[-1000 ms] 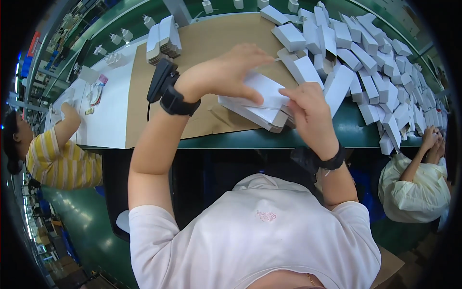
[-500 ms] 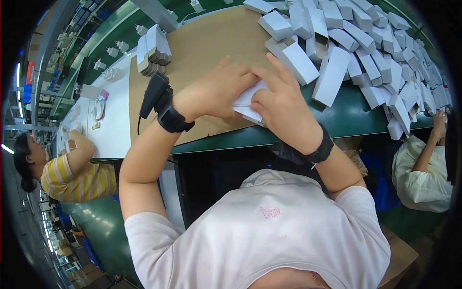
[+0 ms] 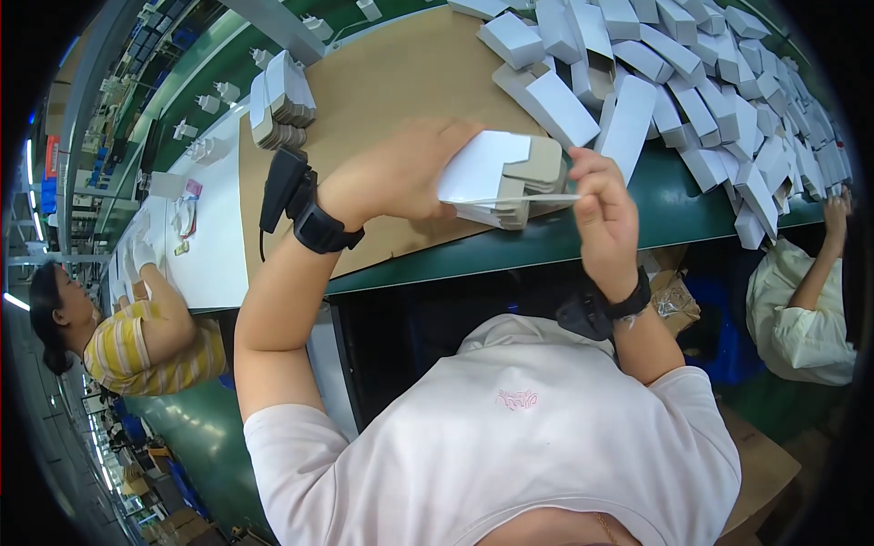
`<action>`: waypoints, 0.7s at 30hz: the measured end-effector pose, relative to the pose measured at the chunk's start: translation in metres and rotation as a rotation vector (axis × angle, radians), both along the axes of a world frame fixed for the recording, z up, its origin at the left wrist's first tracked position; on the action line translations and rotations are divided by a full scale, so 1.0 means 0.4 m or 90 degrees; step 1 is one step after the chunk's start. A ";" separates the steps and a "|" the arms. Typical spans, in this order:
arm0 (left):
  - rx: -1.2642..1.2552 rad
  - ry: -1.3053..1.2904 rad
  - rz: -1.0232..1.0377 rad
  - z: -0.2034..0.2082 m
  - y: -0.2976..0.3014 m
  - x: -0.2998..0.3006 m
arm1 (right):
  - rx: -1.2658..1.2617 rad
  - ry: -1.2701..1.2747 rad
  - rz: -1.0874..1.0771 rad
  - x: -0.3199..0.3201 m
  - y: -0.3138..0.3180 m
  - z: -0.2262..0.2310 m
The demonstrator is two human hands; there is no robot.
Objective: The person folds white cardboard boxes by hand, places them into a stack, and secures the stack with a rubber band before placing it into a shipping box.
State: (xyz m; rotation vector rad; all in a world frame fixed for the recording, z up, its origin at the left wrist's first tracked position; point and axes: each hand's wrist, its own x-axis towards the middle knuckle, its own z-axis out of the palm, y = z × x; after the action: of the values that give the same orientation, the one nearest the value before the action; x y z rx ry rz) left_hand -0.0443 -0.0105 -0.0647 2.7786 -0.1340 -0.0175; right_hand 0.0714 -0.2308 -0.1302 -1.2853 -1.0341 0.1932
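The bare right hand (image 3: 606, 218) has moved past the right edge of the brown cardboard sheet (image 3: 401, 82), pinching a thin white carton (image 3: 552, 197); the bare left hand (image 3: 408, 169) grasps the flattened white-and-beige carton stack (image 3: 492, 164) over that sheet.

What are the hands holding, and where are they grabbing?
The left hand holds a stack of flat white cartons by its left end. The right hand pinches one thin carton by its right end.
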 end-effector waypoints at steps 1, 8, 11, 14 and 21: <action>-0.009 0.001 0.015 -0.002 0.001 -0.002 | 0.027 0.073 0.007 0.002 -0.007 -0.015; 0.050 -0.002 0.003 0.000 -0.029 0.011 | 0.076 0.418 0.151 0.004 -0.086 -0.054; 0.035 0.000 0.032 -0.003 -0.042 0.011 | 0.120 0.568 0.122 0.016 -0.110 -0.066; 0.030 0.007 0.056 -0.015 -0.063 0.011 | 0.162 0.612 0.082 0.029 -0.137 -0.089; 0.077 -0.004 0.052 -0.010 -0.085 0.027 | -0.029 0.286 0.007 0.013 -0.188 -0.108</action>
State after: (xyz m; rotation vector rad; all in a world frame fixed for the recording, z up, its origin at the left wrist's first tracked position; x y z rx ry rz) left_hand -0.0334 -0.0445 -0.0687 2.9032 -0.0225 0.0038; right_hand 0.0766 -0.3060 -0.1735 -1.2042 -0.6537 0.4919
